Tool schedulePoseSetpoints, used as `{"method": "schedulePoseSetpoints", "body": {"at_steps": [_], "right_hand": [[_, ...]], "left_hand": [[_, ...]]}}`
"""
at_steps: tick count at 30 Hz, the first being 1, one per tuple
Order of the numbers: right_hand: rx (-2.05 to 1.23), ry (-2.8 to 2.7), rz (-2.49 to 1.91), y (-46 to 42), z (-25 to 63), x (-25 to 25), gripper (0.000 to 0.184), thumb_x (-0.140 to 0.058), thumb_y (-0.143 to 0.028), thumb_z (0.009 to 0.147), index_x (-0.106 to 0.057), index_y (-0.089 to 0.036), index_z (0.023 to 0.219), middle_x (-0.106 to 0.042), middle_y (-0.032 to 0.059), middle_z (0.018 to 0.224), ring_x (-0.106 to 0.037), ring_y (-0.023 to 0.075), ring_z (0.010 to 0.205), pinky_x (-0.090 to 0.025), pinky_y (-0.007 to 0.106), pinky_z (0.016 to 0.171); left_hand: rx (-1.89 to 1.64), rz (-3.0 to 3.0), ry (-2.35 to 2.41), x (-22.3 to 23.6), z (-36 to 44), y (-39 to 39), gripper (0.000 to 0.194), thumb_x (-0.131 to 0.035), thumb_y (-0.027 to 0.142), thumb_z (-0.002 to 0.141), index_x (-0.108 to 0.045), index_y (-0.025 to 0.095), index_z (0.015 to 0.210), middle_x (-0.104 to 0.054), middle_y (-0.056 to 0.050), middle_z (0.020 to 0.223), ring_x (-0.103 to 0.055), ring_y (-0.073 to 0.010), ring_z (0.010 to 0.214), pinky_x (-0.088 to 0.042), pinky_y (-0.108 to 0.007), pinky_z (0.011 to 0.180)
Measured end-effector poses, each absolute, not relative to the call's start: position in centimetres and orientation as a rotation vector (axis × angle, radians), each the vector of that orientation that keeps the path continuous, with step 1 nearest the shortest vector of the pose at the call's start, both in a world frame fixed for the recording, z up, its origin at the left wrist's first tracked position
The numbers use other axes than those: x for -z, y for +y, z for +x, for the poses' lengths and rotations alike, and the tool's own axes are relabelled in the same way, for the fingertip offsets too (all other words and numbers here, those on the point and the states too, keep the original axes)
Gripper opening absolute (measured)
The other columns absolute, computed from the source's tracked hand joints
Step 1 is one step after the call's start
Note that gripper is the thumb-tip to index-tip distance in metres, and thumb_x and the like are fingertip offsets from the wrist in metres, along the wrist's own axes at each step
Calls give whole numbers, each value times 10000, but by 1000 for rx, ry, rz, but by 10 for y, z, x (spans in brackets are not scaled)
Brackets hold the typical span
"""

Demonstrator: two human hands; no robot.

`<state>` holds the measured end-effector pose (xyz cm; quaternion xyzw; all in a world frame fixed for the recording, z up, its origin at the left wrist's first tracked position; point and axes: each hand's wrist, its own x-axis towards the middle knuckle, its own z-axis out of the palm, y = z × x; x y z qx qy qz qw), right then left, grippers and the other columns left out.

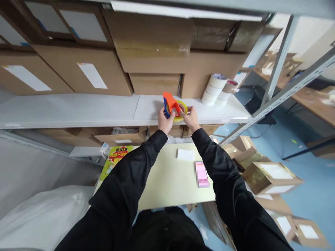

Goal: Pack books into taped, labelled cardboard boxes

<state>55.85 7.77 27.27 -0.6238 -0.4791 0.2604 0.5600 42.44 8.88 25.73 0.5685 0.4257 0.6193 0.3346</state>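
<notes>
Over the front edge of the grey shelf, both hands hold an orange and blue tape dispenser (170, 101) together with a roll of yellow tape (185, 106). My left hand (165, 121) is closed on the dispenser's near left side, thumb on top. From the right, my right hand (191, 119) pinches the yellow roll at its outer rim, with the thumb near the orange part. Whether the roll is fully seated on the dispenser I cannot tell. The undersides of the fingers are partly hidden.
Cardboard boxes (154, 62) line the back of the shelf (110, 108). Stacked white tape rolls (213, 91) stand at its right end. On the pale table (162, 181) below lie a phone (201, 174), a white slip (185, 154) and a yellow-green packet (112, 158). More cartons (272, 177) crowd the right floor.
</notes>
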Motion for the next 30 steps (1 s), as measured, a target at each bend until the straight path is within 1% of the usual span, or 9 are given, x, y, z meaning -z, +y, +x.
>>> {"method": "schedulePoseSetpoints", "body": {"at_steps": [3, 5, 7, 10, 13, 16, 20, 24, 30], "right_hand": [[-610, -1126, -1402, 19, 562, -262, 455, -677, -365, 674, -451, -169, 1017, -531, 37, 973, -534, 128, 768, -484, 288, 702], [-672, -1127, -1366, -25, 563, -247, 485, -672, -372, 693, -427, -189, 1069, -524, 39, 1006, -538, 130, 781, -490, 268, 654], [-728, -1122, -1381, -67, 560, -224, 511, -665, -367, 706, -419, -210, 1126, -511, 52, 1065, -546, 144, 824, -498, 260, 630], [-789, -1081, -1509, -118, 552, -170, 570, -646, -357, 715, -408, -212, 1212, -488, 91, 1133, -553, 167, 854, -519, 286, 637], [-848, -1037, -1716, -154, 544, -108, 576, -614, -362, 723, -419, -173, 1231, -496, 124, 1126, -560, 201, 873, -529, 337, 674], [-879, -1021, -1908, -181, 540, -58, 574, -594, -360, 723, -432, -131, 1224, -504, 155, 1123, -546, 252, 977, -511, 391, 776], [-919, -1003, -2092, -202, 539, -18, 561, -592, -339, 710, -453, -125, 1209, -516, 160, 1117, -510, 284, 1070, -466, 427, 879], [-935, -961, -2155, -205, 540, 1, 580, -592, -314, 707, -440, -132, 1237, -508, 163, 1130, -525, 281, 1044, -451, 437, 903], [-974, -995, -2167, -199, 546, 10, 632, -598, -310, 717, -411, -108, 1286, -498, 185, 1170, -479, 304, 1127, -398, 455, 971]], "left_hand": [[-1594, 1534, 1122, -255, 424, 37, 528, -679, 311, 741, -455, 184, 1202, -505, -113, 1197, -559, -183, 1041, -498, -299, 851], [-1530, 1582, 1094, -247, 422, -3, 521, -665, 278, 749, -442, 199, 1213, -504, -102, 1190, -567, -178, 1022, -511, -292, 819], [-1458, 1614, 1148, -229, 419, -42, 510, -662, 262, 746, -452, 212, 1208, -506, -95, 1189, -553, -192, 1058, -509, -303, 830], [-1324, 1548, 1264, -180, 413, -89, 491, -662, 232, 725, -470, 208, 1176, -500, -106, 1203, -526, -212, 1108, -512, -318, 832], [-1104, 1363, 1325, -118, 408, -119, 467, -635, 175, 717, -471, 190, 1155, -508, -122, 1183, -551, -196, 1061, -516, -326, 826], [-846, 1166, 1353, -67, 403, -135, 474, -657, 118, 663, -491, 173, 1103, -507, -135, 1208, -535, -210, 1101, -509, -340, 847], [-649, 1028, 1363, -27, 401, -142, 512, -705, 38, 566, -529, 142, 1035, -590, -125, 1114, -580, -212, 1049, -455, -397, 942], [-568, 976, 1359, -8, 404, -142, 616, -735, 24, 521, -527, 127, 1092, -613, -136, 1119, -597, -222, 1038, -437, -415, 963], [-484, 987, 1344, 7, 403, -135, 754, -788, 102, 500, -503, 144, 1198, -581, -152, 1221, -544, -241, 1145, -406, -397, 994]]}}
